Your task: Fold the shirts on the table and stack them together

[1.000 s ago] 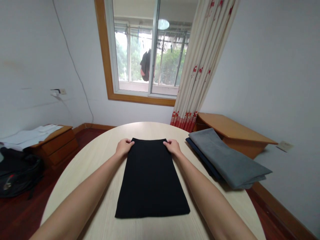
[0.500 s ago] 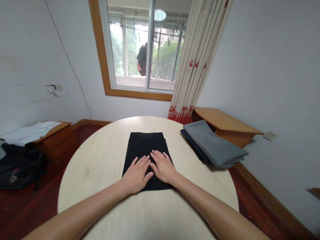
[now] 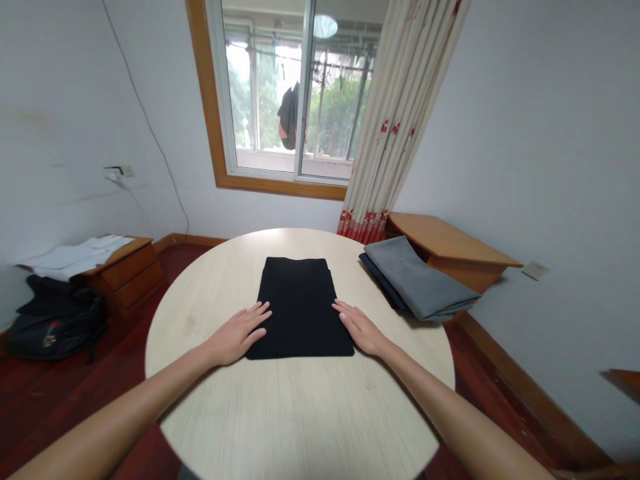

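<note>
A folded black cloth [image 3: 300,310], perhaps a garment, lies flat on the round pale wooden table [image 3: 295,413]. At its left edge rests my left hand [image 3: 239,335], palm down with fingers stretched out, the fingertips over the fabric. My right hand [image 3: 361,328] lies along the opposite edge, its fingers extended and the tips touching the cloth's right side. Neither hand grips anything. What kind of garment the cloth is, I cannot tell.
Folded grey cloth [image 3: 417,277] sits on dark navy cloth [image 3: 384,283] at the table's right edge. Behind it stands a wooden desk [image 3: 450,240]. To the left, a black bag [image 3: 55,320] lies on the floor beside a low wooden cabinet [image 3: 133,277] with papers [image 3: 85,257].
Both hands have slid apart from the middle of the black cloth, the left one to its left edge and the right one to its right edge. The camera view has shifted slightly.
</note>
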The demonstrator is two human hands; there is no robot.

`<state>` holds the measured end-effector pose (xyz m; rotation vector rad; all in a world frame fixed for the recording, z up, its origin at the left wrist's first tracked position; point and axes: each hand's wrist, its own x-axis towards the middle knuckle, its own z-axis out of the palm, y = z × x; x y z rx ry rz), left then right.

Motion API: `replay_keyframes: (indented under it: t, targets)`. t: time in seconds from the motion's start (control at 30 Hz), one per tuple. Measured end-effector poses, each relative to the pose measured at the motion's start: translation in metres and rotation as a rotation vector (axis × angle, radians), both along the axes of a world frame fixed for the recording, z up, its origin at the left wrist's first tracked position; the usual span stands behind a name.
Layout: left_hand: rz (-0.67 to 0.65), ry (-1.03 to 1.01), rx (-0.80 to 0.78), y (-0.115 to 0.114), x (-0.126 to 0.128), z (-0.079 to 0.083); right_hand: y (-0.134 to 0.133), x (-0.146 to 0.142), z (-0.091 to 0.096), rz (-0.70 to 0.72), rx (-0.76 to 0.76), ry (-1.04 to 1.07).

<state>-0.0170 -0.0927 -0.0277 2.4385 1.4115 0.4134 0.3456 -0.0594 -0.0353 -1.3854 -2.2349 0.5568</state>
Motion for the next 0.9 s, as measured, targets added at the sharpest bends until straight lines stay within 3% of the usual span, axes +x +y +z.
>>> replay_keyframes:
  t: [0.17, 0.3, 0.53, 0.67, 0.8, 0.9]
  targets:
    - [-0.132, -0.088, -0.045, 0.001, -0.029, 0.01, 0.001, 0.018, 0.011, 0.16, 0.015, 0.067]
    - [-0.213, -0.07, -0.104, 0.001, -0.025, 0.015, -0.003, 0.013, 0.021, 0.248, -0.038, -0.029]
    - [-0.178, -0.083, -0.026, -0.001, -0.013, 0.016, -0.013, 0.005, 0.026, 0.211, 0.057, -0.014]
    - [-0.175, -0.188, -0.019, -0.003, -0.02, 0.037, -0.015, 0.01, 0.045, 0.262, 0.042, 0.064]
    - [-0.059, -0.377, -0.076, 0.032, -0.013, 0.077, 0.025, 0.006, 0.07, 0.241, -0.007, 0.276]
    - [0.193, -0.704, -0.035, 0.079, 0.004, 0.089, 0.072, -0.01, 0.078, 0.024, -0.049, 0.536]
